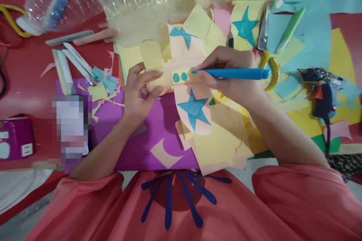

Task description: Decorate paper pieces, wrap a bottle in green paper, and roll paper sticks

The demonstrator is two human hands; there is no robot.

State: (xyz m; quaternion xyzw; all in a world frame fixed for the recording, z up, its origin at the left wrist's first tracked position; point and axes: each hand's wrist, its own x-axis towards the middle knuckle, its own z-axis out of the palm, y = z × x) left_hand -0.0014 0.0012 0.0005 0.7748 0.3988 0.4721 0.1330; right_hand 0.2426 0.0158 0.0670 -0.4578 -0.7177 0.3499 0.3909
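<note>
My right hand point(230, 67) is closed around a blue felt-tip pen point(237, 73), its tip at a small yellow paper strip point(180, 77) that bears two blue-green dots. That strip lies on a peach paper cutout point(195, 64) whose upper and lower flaps show blue stars. My left hand point(143, 92) grips the cutout's pale yellow rounded left end point(152, 54) between thumb and fingers. Below the strip, one large blue star point(194, 109) fills the lower flap. The side of my right hand covers the cutout's right end.
Clear plastic bottles point(65, 3) lie along the back. Several markers point(76, 62) and paper scraps point(97, 94) are at left, near a blurred-out phone-like object point(72, 126). Yellow-handled scissors point(273, 71), a green cutter point(291, 30) and a dark glue gun point(324, 98) with cable lie right.
</note>
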